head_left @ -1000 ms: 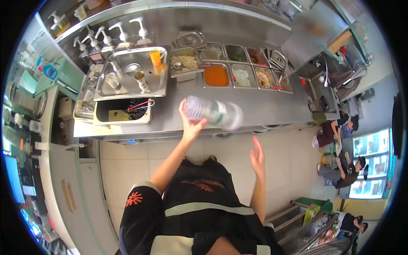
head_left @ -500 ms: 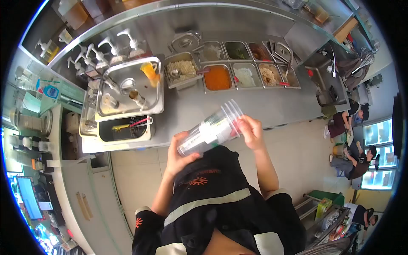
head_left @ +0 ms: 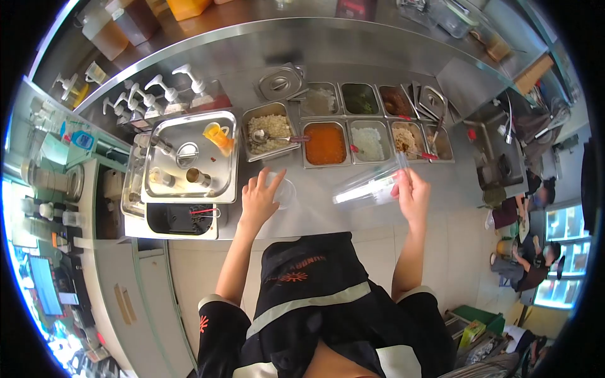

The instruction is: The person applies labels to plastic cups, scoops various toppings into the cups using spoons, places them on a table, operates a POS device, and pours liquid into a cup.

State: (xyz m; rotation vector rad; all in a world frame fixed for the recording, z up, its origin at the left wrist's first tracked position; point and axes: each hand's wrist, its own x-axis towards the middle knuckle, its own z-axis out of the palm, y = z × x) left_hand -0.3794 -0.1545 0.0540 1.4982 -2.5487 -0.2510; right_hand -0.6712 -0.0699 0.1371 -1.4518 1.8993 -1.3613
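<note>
1. My right grip (head_left: 413,192) is closed on a stack of clear cups (head_left: 367,189), fingers wrapped about its right-hand end.
2. The stack slants away from this grip to the left, above the steel worktop (head_left: 302,217); its other end points toward my left grip (head_left: 258,201).
3. Left grip: fingers spread and loosely bent, not closed around anything.
4. A clear cup (head_left: 287,193) sits just right of the left grip, partly behind the fingers. Contact cannot be told.
5. Just beyond the left grip: a pan of pale cubes (head_left: 272,153), with a metal spoon (head_left: 259,135) resting in it.
6. Left of the left grip: a steel tray (head_left: 229,126), carrying an orange jug (head_left: 218,136) and a small metal cup (head_left: 198,177).
7. Near side of that tray, also left of the grip: a bin with dark contents (head_left: 183,237).
8. Beyond the right grip and to its left: a pan of orange food (head_left: 326,165) and, closer to the grip, a pan of white pieces (head_left: 373,162).
</note>
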